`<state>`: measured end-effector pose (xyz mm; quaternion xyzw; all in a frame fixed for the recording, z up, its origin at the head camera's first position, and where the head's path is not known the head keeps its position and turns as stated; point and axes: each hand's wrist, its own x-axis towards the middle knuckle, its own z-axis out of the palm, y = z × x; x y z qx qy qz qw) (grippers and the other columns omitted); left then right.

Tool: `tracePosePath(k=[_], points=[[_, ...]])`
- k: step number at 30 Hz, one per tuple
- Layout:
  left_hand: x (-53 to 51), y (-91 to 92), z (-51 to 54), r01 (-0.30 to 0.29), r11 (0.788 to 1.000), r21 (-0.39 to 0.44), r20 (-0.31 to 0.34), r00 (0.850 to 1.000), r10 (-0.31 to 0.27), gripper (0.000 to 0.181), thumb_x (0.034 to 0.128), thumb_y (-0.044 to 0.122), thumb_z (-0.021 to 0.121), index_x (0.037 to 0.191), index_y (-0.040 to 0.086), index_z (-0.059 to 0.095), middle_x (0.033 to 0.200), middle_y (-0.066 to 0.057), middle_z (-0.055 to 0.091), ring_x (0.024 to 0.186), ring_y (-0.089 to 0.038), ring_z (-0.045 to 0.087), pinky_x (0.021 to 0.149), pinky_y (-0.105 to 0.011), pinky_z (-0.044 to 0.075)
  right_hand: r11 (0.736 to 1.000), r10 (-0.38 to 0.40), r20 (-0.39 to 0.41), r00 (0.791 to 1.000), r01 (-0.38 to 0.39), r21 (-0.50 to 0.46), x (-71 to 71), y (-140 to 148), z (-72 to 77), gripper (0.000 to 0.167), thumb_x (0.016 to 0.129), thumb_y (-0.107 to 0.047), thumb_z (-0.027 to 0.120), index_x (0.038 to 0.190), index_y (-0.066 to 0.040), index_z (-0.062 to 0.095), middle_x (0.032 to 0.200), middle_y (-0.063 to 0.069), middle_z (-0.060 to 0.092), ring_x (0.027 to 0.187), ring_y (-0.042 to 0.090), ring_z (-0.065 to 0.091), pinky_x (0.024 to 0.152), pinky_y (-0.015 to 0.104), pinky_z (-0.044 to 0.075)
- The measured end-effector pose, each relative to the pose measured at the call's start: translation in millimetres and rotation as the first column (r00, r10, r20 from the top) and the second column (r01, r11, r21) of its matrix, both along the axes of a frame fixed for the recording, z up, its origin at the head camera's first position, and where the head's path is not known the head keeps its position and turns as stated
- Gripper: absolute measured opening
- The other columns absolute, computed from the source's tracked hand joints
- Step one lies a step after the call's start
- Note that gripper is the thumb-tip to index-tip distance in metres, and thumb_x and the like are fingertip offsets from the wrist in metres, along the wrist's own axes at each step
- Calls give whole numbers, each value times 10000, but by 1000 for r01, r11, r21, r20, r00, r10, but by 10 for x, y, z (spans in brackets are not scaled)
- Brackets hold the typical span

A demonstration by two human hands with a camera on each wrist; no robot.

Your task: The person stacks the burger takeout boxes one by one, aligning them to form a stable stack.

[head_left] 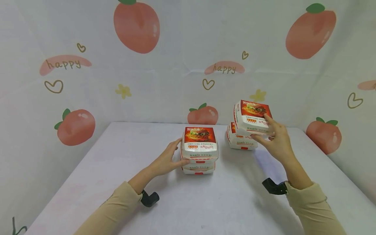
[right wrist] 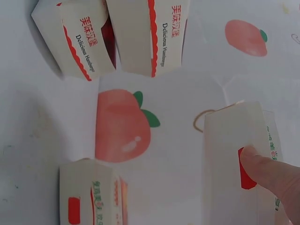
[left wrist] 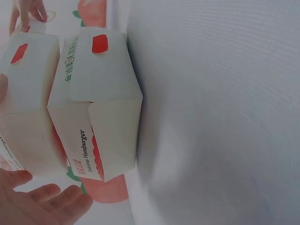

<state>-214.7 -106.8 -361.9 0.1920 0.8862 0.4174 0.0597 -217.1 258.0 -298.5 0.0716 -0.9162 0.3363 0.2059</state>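
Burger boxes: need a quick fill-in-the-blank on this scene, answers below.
1. The left hand touches the ____ box of the stack.
2. The right hand holds the raised box, its thumb over a ____ tab.
3. The head view shows ____ boxes in all.
4. The word printed on the backdrop is ____.

Missing words: upper; red; four; happy.

My left forearm (head_left: 114, 207) and right forearm (head_left: 315, 204) both reach forward over the bench (head_left: 226, 205), sleeves ending short of the wrists. My left hand (head_left: 165, 164) grips above the bench's middle, its thumb (head_left: 181, 163) toward the near side. My right hand (head_left: 277, 143) grips higher, over the bench's far right, forefinger (head_left: 268, 120) above thumb, both angled toward the bench's left.
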Motion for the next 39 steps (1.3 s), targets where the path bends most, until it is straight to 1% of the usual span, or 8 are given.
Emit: tracePosePath(k=[3, 10, 16, 20, 27, 33, 39], points=[[9, 2, 0, -3, 1000, 2, -3, 1000, 3, 912, 821, 462, 668, 1505, 189, 130, 1521, -122, 219, 1361, -352, 320, 1045, -611, 334, 1000, 7, 3, 1000, -7, 0, 11, -44, 1, 847, 805, -249, 736, 1481, -98, 247, 1331, 346, 332, 1167, 442, 349, 832, 588, 483], [27, 7, 14, -9, 1000, -2, 3, 1000, 9, 910, 819, 460, 671, 1503, 188, 136, 1520, -125, 221, 1359, -356, 322, 1040, -610, 340, 1000, 24, 20, 1000, -24, -2, 29, -134, 23, 850, 810, -262, 731, 1491, -162, 233, 1350, 335, 315, 1180, 444, 349, 850, 593, 478], [32, 7, 21, -9, 1000, -1, 2, 1000, 9, 918, 820, 451, 673, 1505, 177, 127, 1519, -123, 219, 1358, -359, 322, 1042, -608, 340, 999, 43, 27, 999, -43, -11, 25, -217, 37, 837, 802, -247, 739, 1483, -165, 260, 1359, 319, 322, 1194, 423, 360, 858, 573, 486], [34, 6, 23, -5, 1000, -1, -4, 1000, 5, 917, 822, 453, 670, 1506, 181, 125, 1521, -124, 216, 1356, -354, 325, 1044, -609, 336, 999, 48, 46, 998, -47, -14, 32, -276, 46, 839, 798, -245, 743, 1483, -176, 263, 1372, 312, 320, 1205, 418, 358, 870, 561, 487], [42, 7, 38, -7, 1000, 0, -2, 1000, 7, 915, 821, 446, 674, 1505, 176, 130, 1516, -124, 225, 1355, -348, 328, 1046, -604, 337, 997, 75, 22, 997, -75, -13, 61, -379, 85, 826, 795, -218, 746, 1476, -161, 282, 1340, 322, 341, 1162, 409, 391, 866, 557, 494], [39, 8, 42, -9, 1000, -6, -2, 1000, 9, 915, 821, 448, 673, 1505, 171, 132, 1519, -124, 220, 1356, -347, 329, 1046, -598, 342, 996, 91, 31, 995, -91, -12, 83, -444, 114, 828, 800, -236, 742, 1480, -175, 273, 1346, 319, 340, 1160, 406, 399, 879, 552, 488], [30, 11, 38, -12, 1000, -7, -1, 1000, 12, 919, 817, 457, 675, 1504, 176, 133, 1519, -122, 221, 1357, -352, 330, 1047, -595, 343, 993, 118, 33, 992, -118, -11, 80, -499, 108, 826, 805, -226, 737, 1482, -178, 268, 1355, 312, 334, 1174, 403, 394, 888, 545, 486]])
